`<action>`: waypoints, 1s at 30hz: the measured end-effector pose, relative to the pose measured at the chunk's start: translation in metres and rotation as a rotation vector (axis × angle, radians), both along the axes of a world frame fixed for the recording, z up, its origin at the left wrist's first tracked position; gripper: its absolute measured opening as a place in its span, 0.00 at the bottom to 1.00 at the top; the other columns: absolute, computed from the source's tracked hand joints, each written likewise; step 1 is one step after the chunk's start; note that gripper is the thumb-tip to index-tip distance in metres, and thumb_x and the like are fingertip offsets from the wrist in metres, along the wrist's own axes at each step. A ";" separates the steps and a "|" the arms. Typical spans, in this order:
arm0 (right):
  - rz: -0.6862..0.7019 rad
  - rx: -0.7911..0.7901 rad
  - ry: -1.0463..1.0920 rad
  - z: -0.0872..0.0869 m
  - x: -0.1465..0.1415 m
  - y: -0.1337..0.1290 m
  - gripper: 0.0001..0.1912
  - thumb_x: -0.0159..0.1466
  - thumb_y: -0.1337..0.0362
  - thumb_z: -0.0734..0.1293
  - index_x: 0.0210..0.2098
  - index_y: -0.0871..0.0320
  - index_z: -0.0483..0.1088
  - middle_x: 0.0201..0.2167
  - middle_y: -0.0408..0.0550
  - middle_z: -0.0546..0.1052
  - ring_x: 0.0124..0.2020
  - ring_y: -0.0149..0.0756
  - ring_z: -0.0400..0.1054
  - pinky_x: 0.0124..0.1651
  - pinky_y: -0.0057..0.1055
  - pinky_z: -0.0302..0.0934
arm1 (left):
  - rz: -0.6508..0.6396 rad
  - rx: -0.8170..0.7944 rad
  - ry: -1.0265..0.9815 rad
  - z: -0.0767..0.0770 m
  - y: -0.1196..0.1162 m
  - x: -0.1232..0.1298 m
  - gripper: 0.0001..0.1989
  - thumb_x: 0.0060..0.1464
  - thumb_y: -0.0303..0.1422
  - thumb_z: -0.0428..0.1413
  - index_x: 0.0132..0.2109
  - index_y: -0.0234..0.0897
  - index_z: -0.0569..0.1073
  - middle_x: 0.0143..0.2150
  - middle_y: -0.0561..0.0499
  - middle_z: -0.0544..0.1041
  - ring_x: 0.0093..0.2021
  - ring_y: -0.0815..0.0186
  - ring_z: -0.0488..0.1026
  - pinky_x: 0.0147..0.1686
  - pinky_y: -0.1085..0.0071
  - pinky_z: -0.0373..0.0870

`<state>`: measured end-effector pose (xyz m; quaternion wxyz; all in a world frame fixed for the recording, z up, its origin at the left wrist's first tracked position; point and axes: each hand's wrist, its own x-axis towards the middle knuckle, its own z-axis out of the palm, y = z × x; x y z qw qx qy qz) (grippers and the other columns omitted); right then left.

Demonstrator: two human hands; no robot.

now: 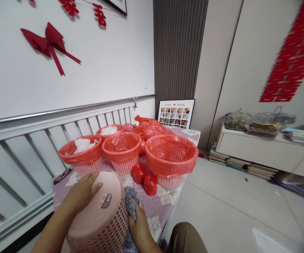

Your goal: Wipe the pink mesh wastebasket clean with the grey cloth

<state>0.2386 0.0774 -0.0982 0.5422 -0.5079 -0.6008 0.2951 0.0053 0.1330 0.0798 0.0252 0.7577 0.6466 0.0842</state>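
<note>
A pink plastic basket (97, 200) with a perforated side is turned over in front of me, its solid base tilted up and a small label on it. My left hand (87, 191) grips the base at its far left edge, thumb on the flat part. In my right hand (138, 223) is a fuzzy grey-blue cloth (131, 200), bunched up and pressed to the basket's perforated right side. Just beyond the cloth sit two rolls of red plastic bags, one roll (139, 173) behind the other (150, 185).
Baskets lined with red bags stand behind: a right one (171, 179), a middle one (121, 165), and two on the left (88, 167) holding white material. Red bags (152, 126) lie heaped at the back. Glasses (62, 176) rest near the radiator (17, 144). The tablecloth (165, 207) is floral.
</note>
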 end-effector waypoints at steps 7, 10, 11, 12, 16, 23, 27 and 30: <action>-0.031 -0.275 -0.049 -0.044 0.021 -0.002 0.30 0.54 0.70 0.64 0.57 0.61 0.75 0.54 0.60 0.79 0.58 0.51 0.73 0.63 0.49 0.63 | 0.004 0.009 -0.004 -0.003 0.002 -0.002 0.36 0.64 0.49 0.40 0.69 0.29 0.62 0.70 0.34 0.65 0.69 0.45 0.63 0.66 0.46 0.60; -0.004 -0.220 -0.015 -0.017 0.013 -0.004 0.31 0.57 0.69 0.63 0.60 0.63 0.72 0.58 0.61 0.76 0.61 0.49 0.70 0.65 0.47 0.61 | 0.006 0.017 0.000 -0.004 0.002 -0.003 0.35 0.64 0.49 0.40 0.69 0.30 0.62 0.70 0.35 0.66 0.69 0.45 0.63 0.66 0.46 0.60; 0.011 -0.176 0.008 -0.002 0.009 -0.007 0.31 0.58 0.69 0.63 0.62 0.62 0.70 0.60 0.60 0.74 0.62 0.48 0.69 0.66 0.46 0.60 | 0.009 0.020 0.002 -0.005 0.002 -0.003 0.35 0.64 0.49 0.40 0.69 0.30 0.62 0.71 0.35 0.65 0.70 0.45 0.62 0.66 0.46 0.60; 0.032 -0.119 0.031 0.013 0.005 -0.011 0.32 0.59 0.70 0.63 0.63 0.60 0.69 0.62 0.59 0.72 0.64 0.47 0.67 0.67 0.46 0.59 | 0.013 0.021 0.004 -0.006 0.002 -0.003 0.35 0.64 0.49 0.40 0.69 0.29 0.62 0.71 0.34 0.65 0.70 0.45 0.62 0.66 0.46 0.60; 0.146 0.133 0.014 0.073 -0.004 -0.030 0.32 0.58 0.71 0.68 0.62 0.49 0.69 0.67 0.52 0.65 0.67 0.46 0.61 0.68 0.45 0.58 | 0.017 0.021 0.008 -0.009 0.004 -0.005 0.36 0.64 0.50 0.40 0.69 0.31 0.61 0.72 0.36 0.64 0.71 0.46 0.60 0.66 0.47 0.59; 0.099 0.234 -0.029 0.047 -0.003 -0.031 0.25 0.52 0.76 0.69 0.49 0.53 0.73 0.56 0.52 0.72 0.57 0.42 0.70 0.58 0.36 0.67 | 0.012 0.010 0.008 -0.008 0.004 -0.005 0.35 0.64 0.50 0.39 0.69 0.32 0.62 0.71 0.36 0.65 0.71 0.46 0.60 0.66 0.47 0.59; 0.056 -0.070 -0.124 -0.014 0.012 -0.027 0.29 0.49 0.78 0.67 0.49 0.56 0.75 0.55 0.56 0.75 0.57 0.47 0.71 0.61 0.40 0.65 | 0.008 0.016 0.004 -0.006 0.003 -0.004 0.35 0.65 0.49 0.40 0.69 0.30 0.62 0.70 0.35 0.65 0.70 0.45 0.62 0.66 0.47 0.59; -0.012 -0.258 -0.155 -0.040 0.023 -0.025 0.30 0.47 0.79 0.66 0.50 0.58 0.76 0.51 0.59 0.78 0.56 0.54 0.73 0.62 0.47 0.64 | 0.000 0.024 0.007 -0.004 0.001 -0.003 0.35 0.65 0.49 0.39 0.68 0.30 0.63 0.70 0.35 0.67 0.69 0.46 0.62 0.66 0.48 0.59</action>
